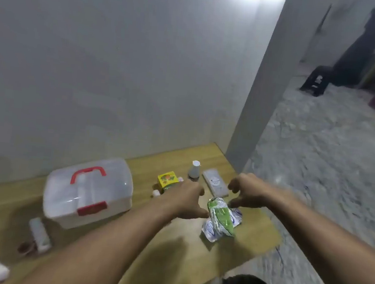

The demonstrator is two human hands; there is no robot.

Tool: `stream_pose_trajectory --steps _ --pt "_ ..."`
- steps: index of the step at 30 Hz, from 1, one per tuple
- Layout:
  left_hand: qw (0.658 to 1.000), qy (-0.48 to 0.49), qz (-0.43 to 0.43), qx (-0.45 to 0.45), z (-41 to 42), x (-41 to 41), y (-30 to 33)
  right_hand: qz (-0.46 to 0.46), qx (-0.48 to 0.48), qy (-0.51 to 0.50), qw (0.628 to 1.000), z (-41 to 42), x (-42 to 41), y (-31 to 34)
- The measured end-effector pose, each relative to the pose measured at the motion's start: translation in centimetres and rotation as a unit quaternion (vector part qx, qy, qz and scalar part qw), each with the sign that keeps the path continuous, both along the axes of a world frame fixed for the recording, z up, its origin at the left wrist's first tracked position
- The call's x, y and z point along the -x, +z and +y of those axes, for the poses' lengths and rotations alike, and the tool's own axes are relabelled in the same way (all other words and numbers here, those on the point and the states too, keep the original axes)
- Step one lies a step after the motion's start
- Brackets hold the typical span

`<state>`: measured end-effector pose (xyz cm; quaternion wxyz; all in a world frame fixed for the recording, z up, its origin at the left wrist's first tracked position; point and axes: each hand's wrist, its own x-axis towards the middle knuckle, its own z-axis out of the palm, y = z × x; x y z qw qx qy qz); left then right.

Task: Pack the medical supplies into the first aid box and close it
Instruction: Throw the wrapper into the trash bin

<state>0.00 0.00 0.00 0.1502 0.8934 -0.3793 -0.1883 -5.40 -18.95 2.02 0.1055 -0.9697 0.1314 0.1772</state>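
None of your supplies looks packed yet: the box (88, 191) sits latched on the table (252, 243), with a roll (40, 234), carton (167, 179), bottle (194, 170) and flat pack (215, 185) scattered around it. Your left hand (186, 199) and right hand (246, 190), fingers spread and holding nothing, flank the foil packet (221, 218). Opening, loading and closing remain.
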Motion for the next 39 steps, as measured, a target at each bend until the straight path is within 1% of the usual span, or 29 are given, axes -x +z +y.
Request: stream_pose_trajectory --steps 2,4,8,12,14,16,22,27,30,32,35,37,39 --pt "1.000 0.014 -0.019 -0.008 -0.7 0.8 -2.4 -0.002 0.029 -0.020 0.999 -0.3 0.3 -2.8" --pt "0.999 0.033 -0.021 -0.012 -1.2 1.3 -5.2 -0.012 0.035 -0.056 0.998 -0.6 0.6 -6.0" --pt "0.997 0.075 -0.018 0.015 -2.4 2.2 -9.5 -0.054 0.001 -0.123 0.991 -1.3 0.4 -10.9" --pt "0.991 0.121 0.007 0.057 -3.2 3.1 -12.3 -0.106 -0.011 -0.143 0.984 -1.3 -0.1 -14.0" --pt "0.986 0.144 0.007 0.078 -3.4 3.4 -13.0 -0.137 -0.041 -0.165 0.976 -1.2 -0.1 -14.7" --pt "0.980 0.175 0.020 0.092 -3.5 3.7 -13.6 -0.173 -0.083 -0.192 0.962 -1.1 0.2 -15.1" --pt "0.964 0.240 0.015 0.114 -4.9 5.6 -14.5 -0.310 -0.139 -0.215 0.916 -2.4 3.2 -15.6" --pt "0.960 0.242 -0.006 0.138 -5.9 8.0 -14.8 -0.384 -0.169 -0.235 0.877 -3.2 7.5 -16.7" --pt "0.946 0.264 0.020 0.186 -6.0 8.6 -14.9 -0.429 -0.182 -0.245 0.850 -3.6 10.3 -16.8" --pt "0.936 0.274 0.034 0.219 -5.9 9.1 -14.7 -0.444 -0.191 -0.256 0.837 -4.4 12.3 -16.4" --pt "0.928 0.255 0.037 0.269 -6.5 11.0 -13.5 -0.441 -0.202 -0.274 0.831 -6.3 15.8 -15.4" --pt "0.931 0.226 0.038 0.285 -7.4 12.9 -12.5 -0.413 -0.213 -0.289 0.837 -7.4 18.2 -15.1" --pt "0.941 0.187 0.041 0.279 -8.6 15.1 -12.0 -0.372 -0.217 -0.308 0.848 -8.5 20.5 -15.3"
